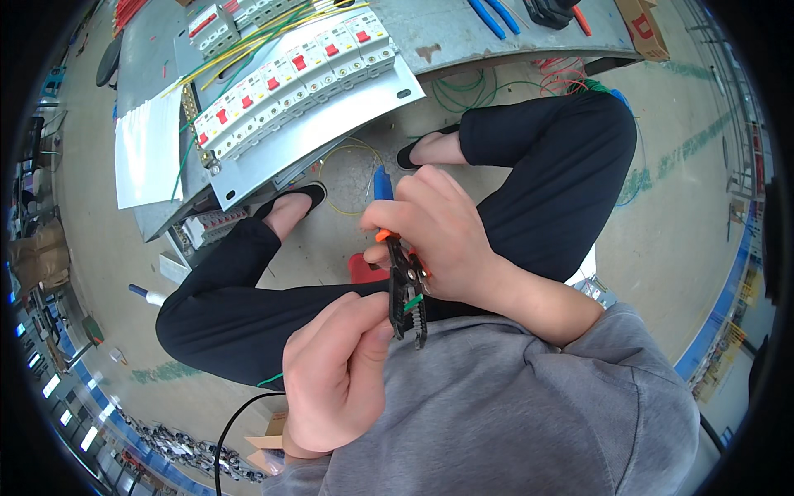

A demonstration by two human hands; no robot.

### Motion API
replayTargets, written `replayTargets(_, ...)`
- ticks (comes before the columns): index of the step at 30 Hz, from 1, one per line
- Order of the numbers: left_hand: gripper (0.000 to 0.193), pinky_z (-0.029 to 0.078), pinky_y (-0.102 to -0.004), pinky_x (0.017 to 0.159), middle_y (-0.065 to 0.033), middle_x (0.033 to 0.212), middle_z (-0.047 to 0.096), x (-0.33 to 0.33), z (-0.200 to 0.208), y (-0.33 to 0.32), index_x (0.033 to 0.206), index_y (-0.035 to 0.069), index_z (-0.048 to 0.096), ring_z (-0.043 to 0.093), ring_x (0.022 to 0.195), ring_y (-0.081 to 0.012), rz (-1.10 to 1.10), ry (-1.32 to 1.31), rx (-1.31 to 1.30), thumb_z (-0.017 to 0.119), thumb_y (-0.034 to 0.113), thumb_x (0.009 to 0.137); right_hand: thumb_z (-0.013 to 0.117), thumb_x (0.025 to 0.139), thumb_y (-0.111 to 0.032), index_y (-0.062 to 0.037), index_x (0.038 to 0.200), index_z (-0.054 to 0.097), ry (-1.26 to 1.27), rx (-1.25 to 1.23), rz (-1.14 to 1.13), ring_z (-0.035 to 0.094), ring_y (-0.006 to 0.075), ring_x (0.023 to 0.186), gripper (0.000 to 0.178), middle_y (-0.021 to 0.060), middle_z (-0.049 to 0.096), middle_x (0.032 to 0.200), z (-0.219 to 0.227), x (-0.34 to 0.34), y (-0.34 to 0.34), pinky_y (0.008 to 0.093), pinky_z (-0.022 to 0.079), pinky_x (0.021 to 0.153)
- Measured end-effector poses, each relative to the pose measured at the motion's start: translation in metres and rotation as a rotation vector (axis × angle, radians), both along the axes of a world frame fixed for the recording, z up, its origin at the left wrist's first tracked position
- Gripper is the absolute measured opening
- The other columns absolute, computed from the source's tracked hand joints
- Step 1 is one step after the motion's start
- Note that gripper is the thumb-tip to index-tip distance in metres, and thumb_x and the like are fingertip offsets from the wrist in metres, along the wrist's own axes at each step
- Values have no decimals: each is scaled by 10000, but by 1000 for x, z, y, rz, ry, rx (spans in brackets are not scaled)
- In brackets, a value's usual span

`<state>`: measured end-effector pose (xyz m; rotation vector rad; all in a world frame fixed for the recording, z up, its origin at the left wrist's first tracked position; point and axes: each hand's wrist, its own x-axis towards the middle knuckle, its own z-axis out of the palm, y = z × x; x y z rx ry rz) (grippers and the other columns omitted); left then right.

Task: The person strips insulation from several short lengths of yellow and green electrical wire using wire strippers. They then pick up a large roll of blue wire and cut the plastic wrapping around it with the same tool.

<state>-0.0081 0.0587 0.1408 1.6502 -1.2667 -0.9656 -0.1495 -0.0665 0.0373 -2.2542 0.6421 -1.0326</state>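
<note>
My right hand (442, 236) is wrapped round a pair of wire-stripping pliers (405, 285) with black, toothed jaws and orange parts. A blue handle (382, 183) sticks out past the fingers; whether it belongs to the pliers I cannot tell. The jaws point down toward my lap. My left hand (339, 364) is closed beside the jaws, pinching a green wire (413, 302). The wire's short end lies across the jaws, and another bit of green shows behind the left wrist. How firmly the jaws bite is hard to make out.
On the grey metal table ahead, a row of white circuit breakers (285, 78) with red switches sits on a metal plate (240, 178). Yellow and green wires (248, 41) lie behind it. Blue-handled pliers (490, 16) rest at the far edge. Coiled wires (471, 91) hang below.
</note>
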Motion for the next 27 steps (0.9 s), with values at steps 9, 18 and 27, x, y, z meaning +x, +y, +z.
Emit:
replayTargets(9,83,428,-257,650,-75,839,651,-2,4,-2,1059,-62,700,557,710,-147,20,24,57,677,0,1009,813,848,-190,-169,1130,630,30,-7,-41,511,262,793,336,37,464,850,2,1,0,401,387,677)
replayTargets(18,119,518,-312,666,-145,873,669,0,1,-1,1105,-51,681,640,702,-255,0,-3,30,665,-63,988,887,825,-317,-113,941,644,-74,-63,-123,574,286,860,338,86,528,905,-2,0,3,395,422,701)
replayTargets(27,76,445,-265,633,-76,821,644,-2,4,-4,1067,-41,678,587,681,-166,-19,48,116,622,-3,1034,928,775,-277,-76,881,582,-95,10,40,580,296,752,414,94,552,824,-25,-13,-2,393,422,659)
